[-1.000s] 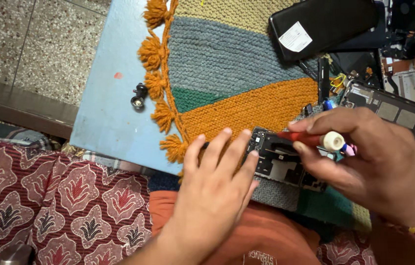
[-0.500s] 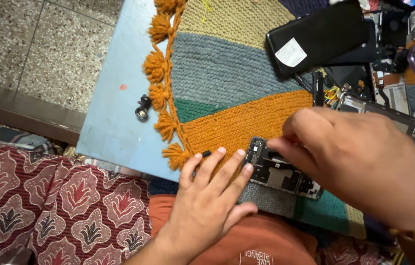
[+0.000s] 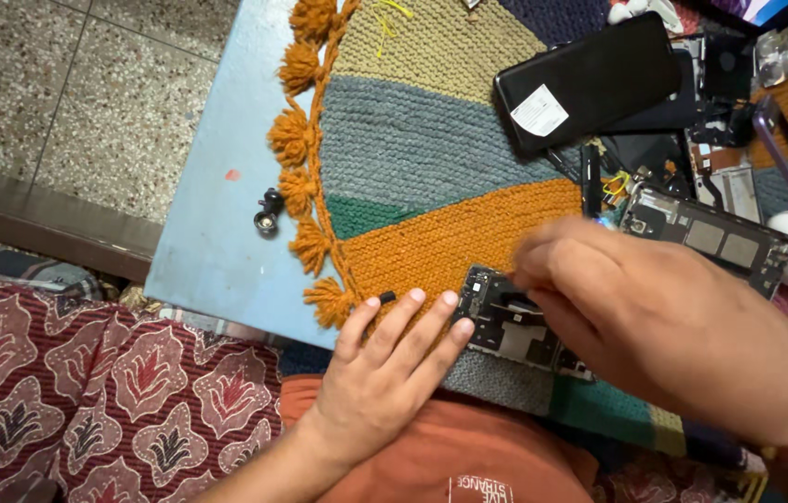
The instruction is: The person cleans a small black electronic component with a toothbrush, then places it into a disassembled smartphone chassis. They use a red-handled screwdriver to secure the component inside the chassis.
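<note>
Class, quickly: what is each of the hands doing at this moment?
Left hand: open, fingers flat on the striped knitted mat, fingertips against the opened black phone body.
Right hand: over that phone, blurred; grip cannot be told.

A pale blue surface (image 3: 217, 233) fills the middle, mostly covered by a knitted mat (image 3: 431, 158) in tan, grey-blue and orange bands with orange tassels. At ten o'clock lies a speckled stone floor (image 3: 68, 84), edged by a dark ledge (image 3: 49, 228). At seven o'clock spreads a red patterned cloth (image 3: 86, 401). Light is soft and even.
</note>
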